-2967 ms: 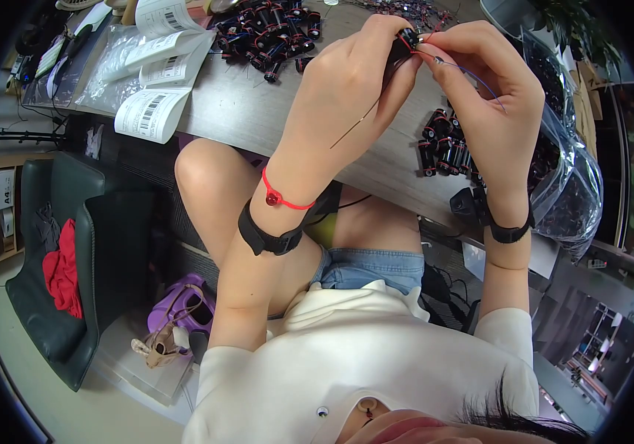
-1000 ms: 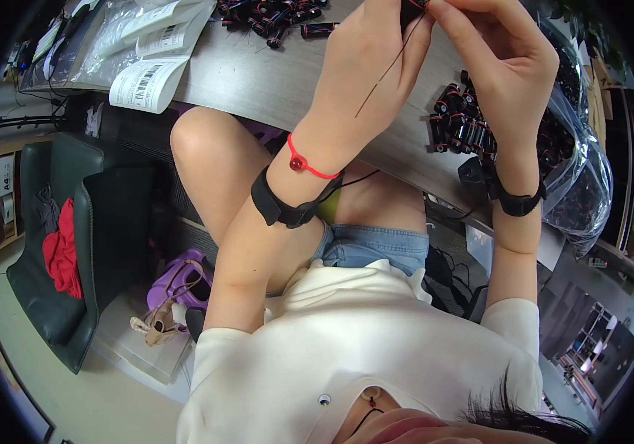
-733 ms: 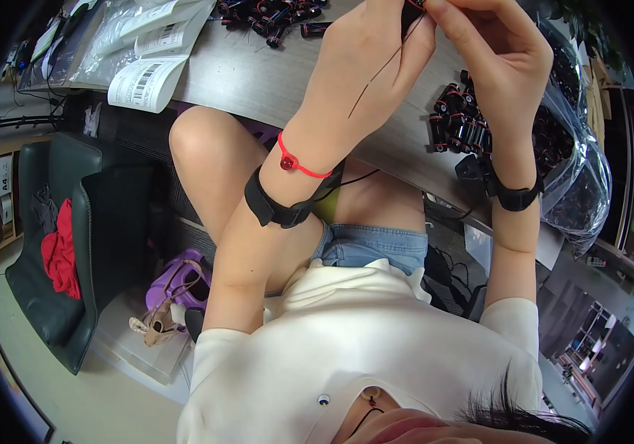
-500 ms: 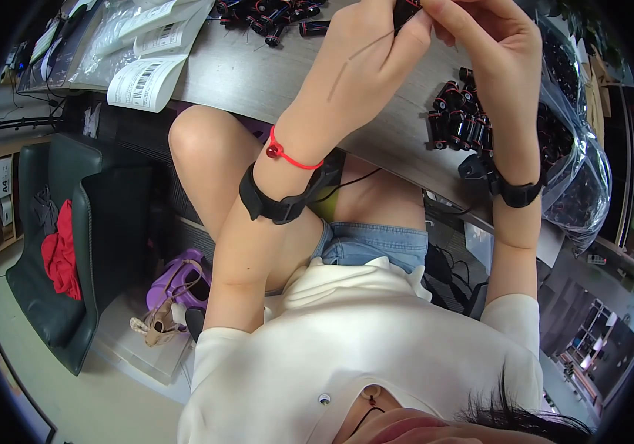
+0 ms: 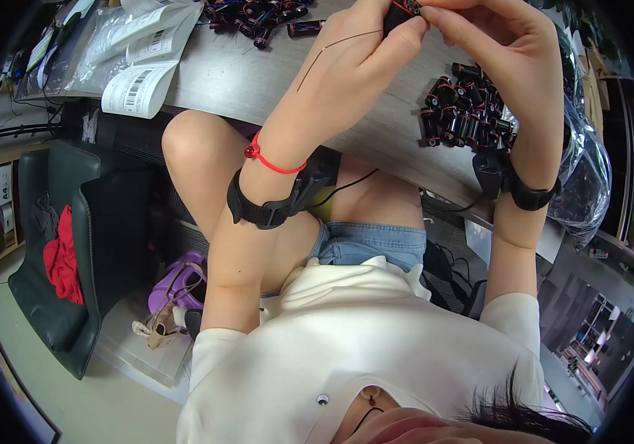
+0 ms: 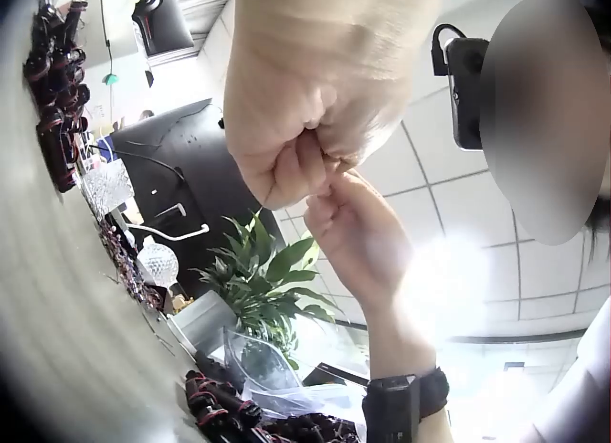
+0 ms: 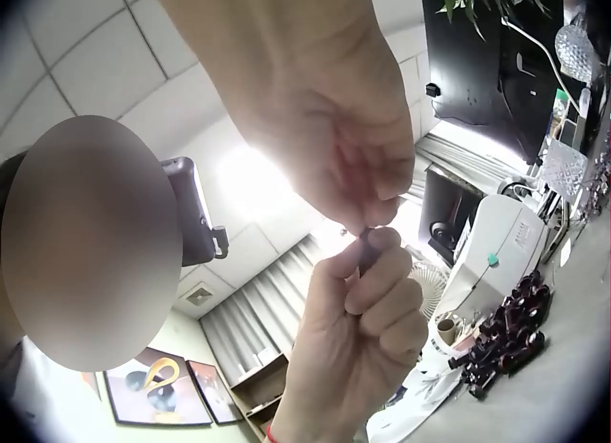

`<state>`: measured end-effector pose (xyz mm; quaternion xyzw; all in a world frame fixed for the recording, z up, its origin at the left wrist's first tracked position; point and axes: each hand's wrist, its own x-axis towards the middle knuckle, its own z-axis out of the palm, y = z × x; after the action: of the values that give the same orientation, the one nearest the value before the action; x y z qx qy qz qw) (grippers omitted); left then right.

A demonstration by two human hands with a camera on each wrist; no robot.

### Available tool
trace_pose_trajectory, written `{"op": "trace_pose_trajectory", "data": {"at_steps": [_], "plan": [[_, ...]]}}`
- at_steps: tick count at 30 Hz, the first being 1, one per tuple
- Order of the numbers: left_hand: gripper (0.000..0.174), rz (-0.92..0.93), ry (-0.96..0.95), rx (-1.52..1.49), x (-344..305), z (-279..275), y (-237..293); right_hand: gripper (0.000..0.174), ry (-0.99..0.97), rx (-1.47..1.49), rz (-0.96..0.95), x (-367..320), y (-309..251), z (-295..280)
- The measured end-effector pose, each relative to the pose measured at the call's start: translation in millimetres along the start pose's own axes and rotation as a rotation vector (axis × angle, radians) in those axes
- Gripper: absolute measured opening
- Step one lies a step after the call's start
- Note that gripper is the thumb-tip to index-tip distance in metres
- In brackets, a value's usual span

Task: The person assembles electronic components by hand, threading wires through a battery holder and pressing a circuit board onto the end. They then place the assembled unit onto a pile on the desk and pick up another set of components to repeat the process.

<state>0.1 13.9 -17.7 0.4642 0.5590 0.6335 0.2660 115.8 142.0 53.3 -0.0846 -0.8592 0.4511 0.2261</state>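
Wire (image 5: 323, 49): has swung away from the left thumb since a few seconds ago, and now crosses the back of the left hand with a bend midway; both hands sit nearer the top border of the head view than they did then.
Left hand (image 5: 354, 63): raised above the table (image 5: 220, 81), fingers curled round the part (image 5: 403, 9), thumb laid along it; a red cord (image 5: 280, 164) circles the wrist.
Right hand (image 5: 517, 37): raised opposite, thumb and forefinger pinching at the part's end; the wrist bends so the fingertips meet the left ones.
Hard to see: the upper edge of the head view cuts off both hands' tops; left fingers cover most of the part; whether the right tips grip its body or a lead I cannot tell. From the left wrist, the hands themselves hide it.
Part: between the two hands, inside the left grasp, its end touching the right fingertips; in the right wrist view only a dark sliver shows.
Pile (image 5: 465, 107): similar black pieces lie on the table, below the right hand in the head view.
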Motion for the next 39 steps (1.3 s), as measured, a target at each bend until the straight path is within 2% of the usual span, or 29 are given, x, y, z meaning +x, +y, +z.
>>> {"op": "trace_pose_trajectory", "data": {"at_steps": [4,7,11,16,19,20,22,23,27,28,30,31,34,36,38,39], "plan": [[0.018,-0.006,0.024,-0.007,1,1,-2,0.005,-0.020,-0.025,0.003,-1,-3,-2],[0.017,0.015,0.060,-0.005,-1,0,-7,0.006,0.017,-0.181,-0.040,-2,-7,5],[0.014,0.070,0.162,0.153,-3,2,-12,0.006,0.059,-0.363,-0.098,-6,-15,15],[0.008,0.074,0.205,0.114,-2,2,-9,0.005,0.087,-0.436,-0.119,-8,-18,19],[0.009,0.112,0.220,0.110,2,4,-7,0.007,0.096,0.369,0.145,3,9,14],[0.011,0.028,0.179,-0.033,2,1,-11,0.007,0.100,0.366,0.139,10,25,17],[0.016,-0.150,0.095,-0.314,3,-4,-18,0.008,-0.077,0.790,-0.373,29,68,30],[0.016,-0.148,0.095,-0.312,5,-5,-19,0.009,-0.172,0.995,-0.635,32,78,34],[0.019,-0.286,0.057,-0.263,9,-7,-11,0.010,-0.102,0.949,-0.719,34,75,40],[0.020,-0.191,0.056,-0.143,6,-5,-7,0.010,-0.105,0.950,-0.718,28,71,36],[0.020,-0.004,0.053,0.100,2,-2,6,0.010,-0.034,0.497,-0.232,6,26,18],[0.020,-0.005,0.056,0.100,1,-3,5,0.010,0.000,0.265,0.006,1,14,13],[0.020,0.141,0.082,0.258,2,-7,-1,0.010,-0.039,0.154,0.012,1,9,10],[0.020,0.156,0.088,0.238,3,-6,0,0.010,-0.057,0.096,0.015,7,21,15],[0.019,0.190,0.096,0.201,5,-6,1,0.010,-0.146,0.758,-0.466,34,78,37],[0.019,0.191,0.097,0.201,5,-5,0,0.010,-0.189,1.088,-0.709,41,83,44]]}}
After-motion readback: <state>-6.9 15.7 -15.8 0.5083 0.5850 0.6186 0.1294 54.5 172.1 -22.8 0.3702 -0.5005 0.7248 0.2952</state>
